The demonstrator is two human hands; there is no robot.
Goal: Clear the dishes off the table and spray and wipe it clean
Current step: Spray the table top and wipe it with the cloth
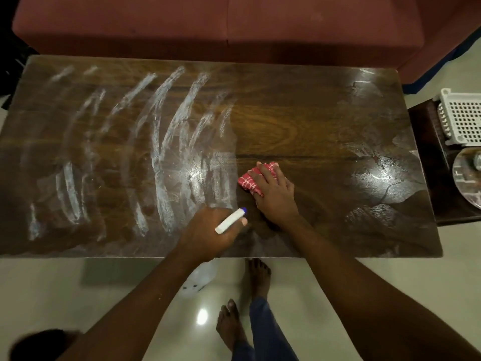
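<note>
Right hand (276, 196) is pressing the red cloth (247, 182) flat, fingers spread, scrubbing the table (312, 121), while the left hand (205, 233) is gripping the spray bottle (230, 220), keeping it handy.

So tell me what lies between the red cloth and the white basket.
Head view: only bare tabletop with wet patches, from the red cloth under the right hand to the table's edge; the white basket stands beyond on a dark stand.
</note>
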